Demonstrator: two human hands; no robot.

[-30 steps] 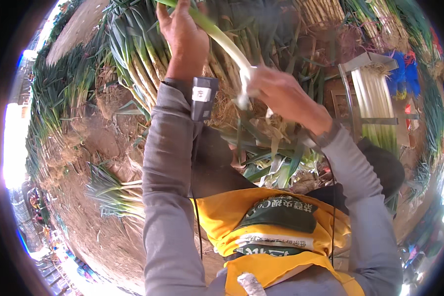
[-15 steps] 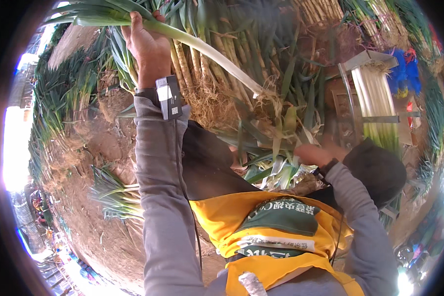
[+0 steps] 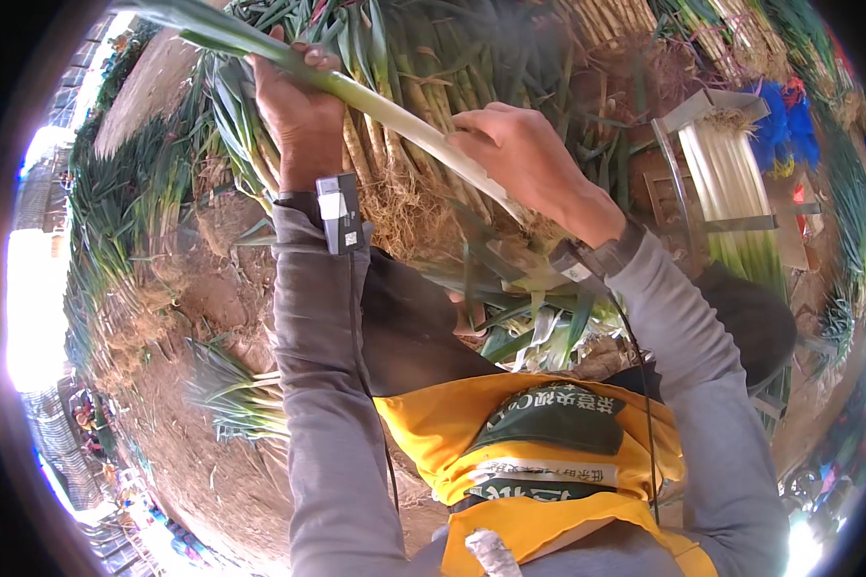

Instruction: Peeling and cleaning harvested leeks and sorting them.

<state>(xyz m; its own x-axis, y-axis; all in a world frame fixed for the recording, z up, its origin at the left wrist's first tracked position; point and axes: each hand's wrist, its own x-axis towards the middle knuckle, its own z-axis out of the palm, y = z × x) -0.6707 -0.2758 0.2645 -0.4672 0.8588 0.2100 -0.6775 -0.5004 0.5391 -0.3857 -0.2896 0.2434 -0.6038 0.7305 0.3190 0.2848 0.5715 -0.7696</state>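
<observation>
My left hand (image 3: 301, 104) grips a long leek (image 3: 392, 112) where its green leaves meet the pale stem. The leek slants down to the right across the view, and its roots lie behind my right wrist. My right hand (image 3: 537, 163) is closed at the white part of the stem, fingertips against it; part of its grip is hidden. Below my hands, between my knees, lies a heap of stripped leaves (image 3: 548, 332).
Unpeeled leeks with dirty roots (image 3: 399, 197) lie just beyond my hands. To the right, a metal rack (image 3: 688, 178) holds cleaned white leeks (image 3: 726, 178), with blue plastic (image 3: 784, 125) beside it. A small bunch of leeks (image 3: 236, 389) rests on the dirt floor (image 3: 197, 481) at left.
My right hand has risen from the leaf heap between my knees to the leek's white stem. My left hand still holds the leek, which has shifted slightly down and right.
</observation>
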